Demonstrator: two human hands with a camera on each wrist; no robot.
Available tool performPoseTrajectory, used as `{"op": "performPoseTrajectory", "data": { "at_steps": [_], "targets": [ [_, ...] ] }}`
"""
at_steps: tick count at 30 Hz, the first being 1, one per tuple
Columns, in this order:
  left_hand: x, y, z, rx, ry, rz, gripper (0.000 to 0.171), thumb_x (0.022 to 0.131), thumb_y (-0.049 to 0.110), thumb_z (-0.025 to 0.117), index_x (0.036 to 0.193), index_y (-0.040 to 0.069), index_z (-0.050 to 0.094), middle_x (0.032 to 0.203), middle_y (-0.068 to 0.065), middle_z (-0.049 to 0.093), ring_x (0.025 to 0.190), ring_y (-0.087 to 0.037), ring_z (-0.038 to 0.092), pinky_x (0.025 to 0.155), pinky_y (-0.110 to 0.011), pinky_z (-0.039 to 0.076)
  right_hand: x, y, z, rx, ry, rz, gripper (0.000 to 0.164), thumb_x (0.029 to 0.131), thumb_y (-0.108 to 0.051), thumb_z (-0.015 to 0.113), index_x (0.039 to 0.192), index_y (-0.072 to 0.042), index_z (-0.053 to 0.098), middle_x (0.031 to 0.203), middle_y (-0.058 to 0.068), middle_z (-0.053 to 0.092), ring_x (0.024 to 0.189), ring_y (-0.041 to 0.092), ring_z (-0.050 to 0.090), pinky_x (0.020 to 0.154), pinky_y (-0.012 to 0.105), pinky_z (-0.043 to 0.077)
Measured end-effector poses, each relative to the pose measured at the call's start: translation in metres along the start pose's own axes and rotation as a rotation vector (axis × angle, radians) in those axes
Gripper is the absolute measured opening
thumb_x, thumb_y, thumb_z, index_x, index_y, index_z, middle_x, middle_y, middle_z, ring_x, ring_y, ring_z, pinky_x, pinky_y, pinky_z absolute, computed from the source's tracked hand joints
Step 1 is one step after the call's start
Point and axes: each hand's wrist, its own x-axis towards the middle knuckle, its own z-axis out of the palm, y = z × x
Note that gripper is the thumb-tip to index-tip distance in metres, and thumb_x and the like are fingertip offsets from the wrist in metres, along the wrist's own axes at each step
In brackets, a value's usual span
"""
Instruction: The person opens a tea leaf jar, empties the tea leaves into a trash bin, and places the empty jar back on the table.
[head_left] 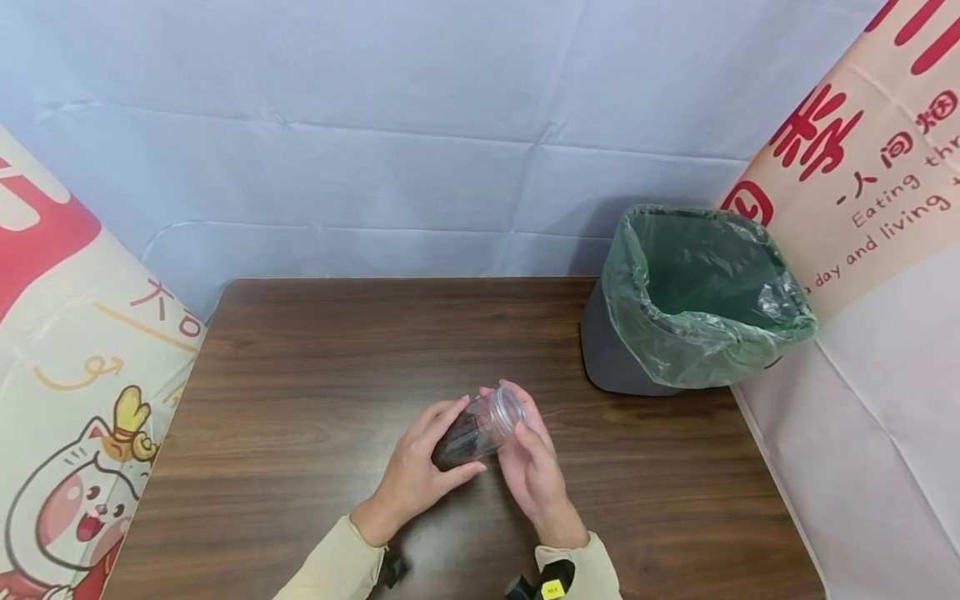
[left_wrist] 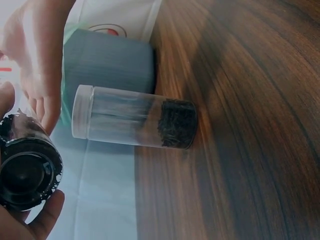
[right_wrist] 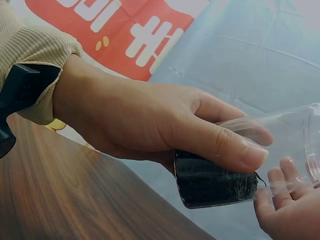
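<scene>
A clear plastic jar [head_left: 480,429] with dark, shredded-looking contents lies tilted between the two hands, close over the table. Its dark bottom [left_wrist: 25,175] faces the camera in the left wrist view. My left hand [head_left: 420,467] grips the filled end, thumb along the near side and fingers over the far side. At the ringed mouth end, my right hand [head_left: 534,467] holds round the jar, thumb near the rim. A similar jar [left_wrist: 127,117], with a pale cap and dark contents at the bottom, stands upright on the table in the left wrist view; the head view hides it.
A grey bin [head_left: 622,350] with a green liner bag [head_left: 697,350] stands at the table's back right. The brown wooden table [head_left: 337,358] meets a pale cloth backdrop [head_left: 375,150]. Printed cloths hang along both sides.
</scene>
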Motion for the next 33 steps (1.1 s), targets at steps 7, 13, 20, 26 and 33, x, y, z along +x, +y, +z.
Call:
{"op": "performPoseTrajectory", "data": {
  "at_steps": [7, 13, 20, 26, 33],
  "targets": [
    [0.0002, 0.0011, -0.0001, -0.001, 0.010, 0.000, 0.092, 0.074, 0.027, 0.093, 0.153, 0.017, 0.047, 0.136, -0.004, 0.057, 0.118, -0.021, 0.060, 0.096, -0.044, 0.052, -0.0018, 0.0039, -0.0003, 0.026, 0.030, -0.005, 0.065, 0.101, -0.026, 0.065, 0.152, -0.007, 0.031, 0.145, 0.010, 0.051, 0.138, 0.020, 0.046, 0.113, 0.032, 0.037],
    [0.0007, 0.0025, 0.0000, 0.004, 0.016, 0.011, 0.092, 0.074, 0.028, 0.094, 0.153, 0.017, 0.047, 0.136, -0.005, 0.057, 0.117, -0.021, 0.060, 0.096, -0.043, 0.052, -0.0018, 0.0069, -0.0011, -0.024, 0.067, -0.023, 0.062, 0.097, -0.032, 0.072, 0.143, -0.009, 0.036, 0.141, 0.010, 0.055, 0.135, 0.021, 0.049, 0.111, 0.033, 0.039],
    [0.0003, 0.0010, 0.0015, 0.002, 0.031, 0.038, 0.092, 0.074, 0.026, 0.093, 0.152, 0.015, 0.047, 0.135, -0.006, 0.058, 0.116, -0.023, 0.061, 0.095, -0.043, 0.052, -0.0016, 0.0051, -0.0014, -0.053, 0.072, -0.014, 0.055, 0.099, -0.030, 0.069, 0.139, -0.010, 0.038, 0.140, 0.010, 0.056, 0.135, 0.022, 0.049, 0.111, 0.034, 0.039],
    [0.0003, 0.0011, 0.0019, -0.009, 0.035, 0.051, 0.091, 0.075, 0.024, 0.093, 0.153, 0.014, 0.047, 0.134, -0.006, 0.058, 0.115, -0.023, 0.062, 0.093, -0.043, 0.053, -0.0017, 0.0039, -0.0026, -0.002, 0.013, -0.032, 0.050, 0.104, -0.025, 0.061, 0.145, -0.008, 0.037, 0.142, 0.011, 0.054, 0.136, 0.021, 0.048, 0.112, 0.034, 0.037],
    [-0.0002, 0.0010, 0.0024, -0.010, 0.030, 0.051, 0.091, 0.075, 0.024, 0.093, 0.152, 0.013, 0.047, 0.135, -0.007, 0.058, 0.114, -0.023, 0.062, 0.092, -0.044, 0.053, -0.0024, 0.0043, -0.0040, 0.027, -0.013, -0.032, 0.058, 0.105, -0.029, 0.058, 0.152, -0.006, 0.032, 0.145, 0.010, 0.051, 0.137, 0.020, 0.047, 0.113, 0.033, 0.036]
  ]
}}
